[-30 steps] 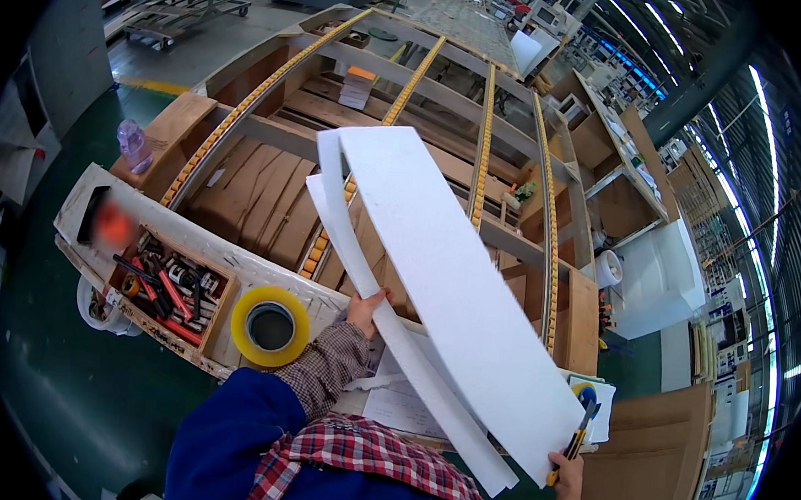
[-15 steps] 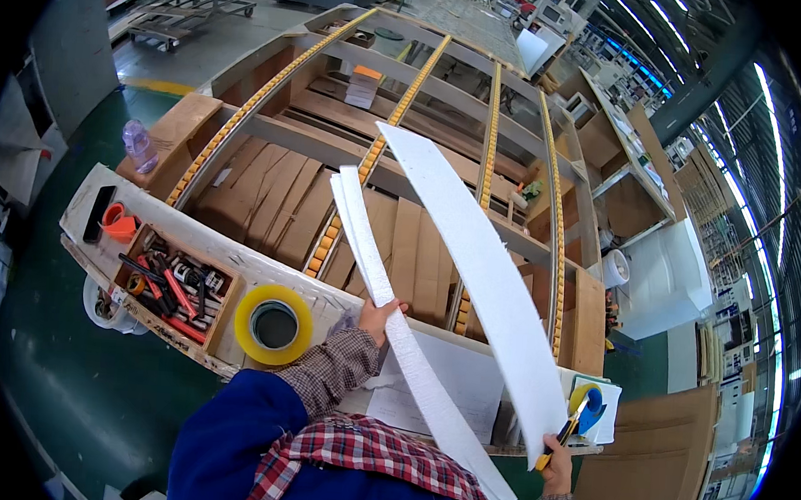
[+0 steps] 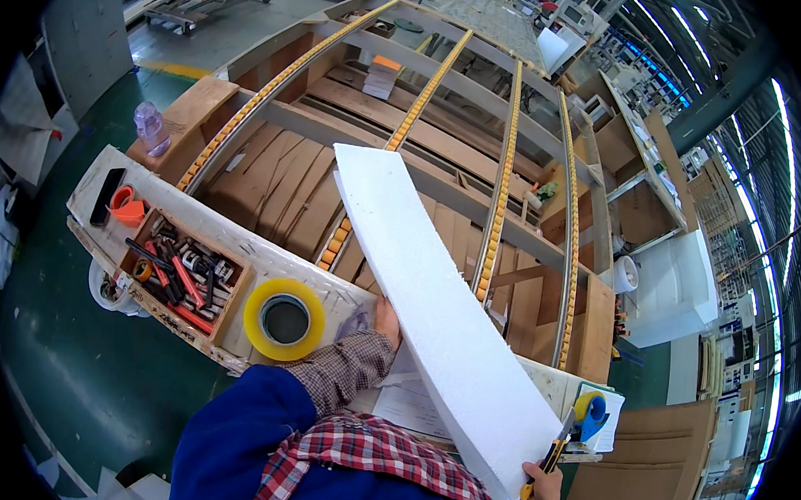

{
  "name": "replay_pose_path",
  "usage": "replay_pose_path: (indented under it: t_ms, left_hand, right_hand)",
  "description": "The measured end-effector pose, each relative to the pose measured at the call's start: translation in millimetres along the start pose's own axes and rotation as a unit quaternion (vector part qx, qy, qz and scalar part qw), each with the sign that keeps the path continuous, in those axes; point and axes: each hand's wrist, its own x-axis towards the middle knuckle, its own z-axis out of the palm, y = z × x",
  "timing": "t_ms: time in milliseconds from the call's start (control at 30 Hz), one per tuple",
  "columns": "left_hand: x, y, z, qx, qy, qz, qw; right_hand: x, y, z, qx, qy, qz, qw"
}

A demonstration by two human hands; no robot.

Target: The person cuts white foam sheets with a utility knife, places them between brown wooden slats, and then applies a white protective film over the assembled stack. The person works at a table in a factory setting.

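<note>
A long white foam board slants across the middle, one end over the frame and the other close to my body. My left hand grips its left edge about midway; some of the fingers are hidden behind the foam. Several thin layers seem to lie together there, though I cannot tell how many. At the near right end, my right hand is closed round a yellow and black utility knife, beside the foam's corner. A paper sheet lies on the bench partly under the board.
A yellow tape roll and a wooden tool box lie on the bench's left. Behind them stands a bottle. Yellow roller tracks cross the wooden frame. A blue tape dispenser is at the right edge.
The two separate foam pieces have come together; the right one has swung left over the narrow one. My right hand, with the knife, has moved slightly left and down.
</note>
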Motion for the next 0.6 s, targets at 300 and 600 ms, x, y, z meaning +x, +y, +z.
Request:
replay_pose_path:
  t_ms: [300,600]
  left_hand:
    - [-44.6,45.5,42.9,-0.035,0.018,-0.058,0.998]
    - [-32.1,27.9,31.2,0.092,0.058,-0.040,0.993]
  right_hand:
    - [-3.5,6.8,-5.0,-0.031,0.045,0.008,0.998]
    - [20.5,25.3,-21.3,-0.088,0.049,-0.029,0.994]
